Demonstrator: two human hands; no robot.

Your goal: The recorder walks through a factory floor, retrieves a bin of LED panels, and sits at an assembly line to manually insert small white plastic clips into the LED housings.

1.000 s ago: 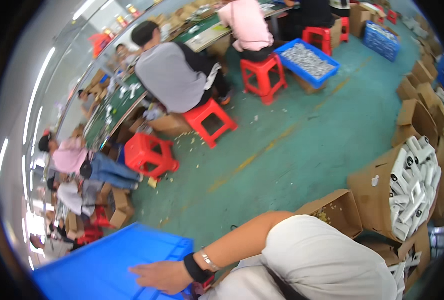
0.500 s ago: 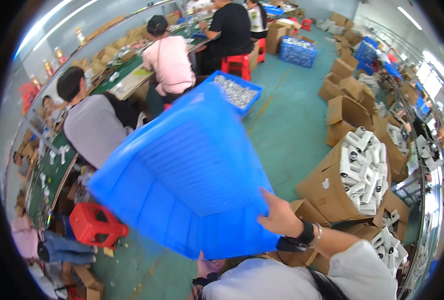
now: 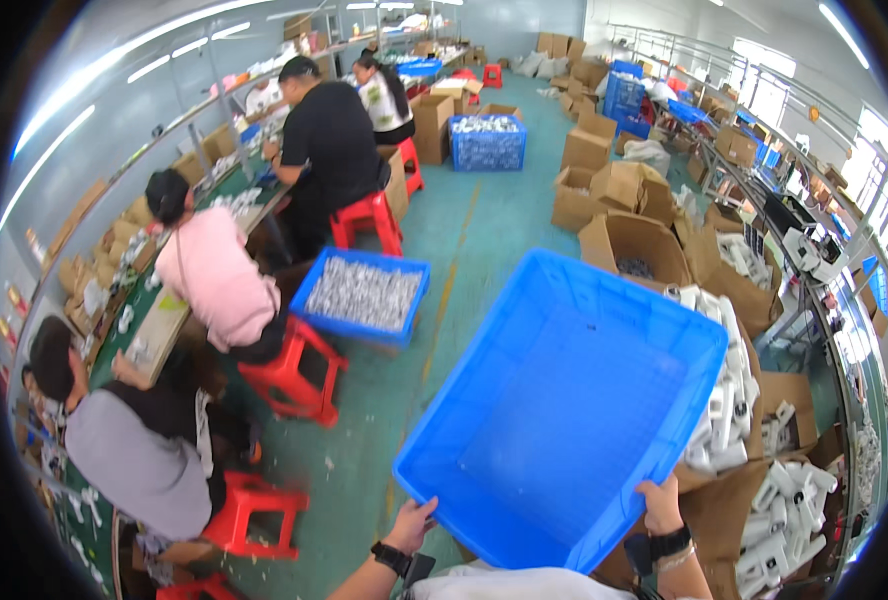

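Observation:
A large blue plastic crate [image 3: 574, 400] hangs in front of me, tilted so that I look into it; only a few small specks show inside. My left hand [image 3: 411, 524] is closed on the rim at its near left corner. On the near right side my right hand [image 3: 660, 503] grips the rim, thumb over the edge. Both wrists carry dark bands. Just beyond the crate's right side, a cardboard box of white plastic housings [image 3: 729, 420] is partly covered by it.
People sit on red stools [image 3: 299, 370] along a green workbench on the left. A blue crate full of small pale parts [image 3: 364, 292] stands on the floor beside them. Open cardboard boxes [image 3: 632, 245] line the right side, with more white housings [image 3: 784, 520] near me.
The crate has swung down and to the right, turning from steeply tipped to showing its inside. My left hand, mostly hidden before, now shows on the rim. The view has shifted too.

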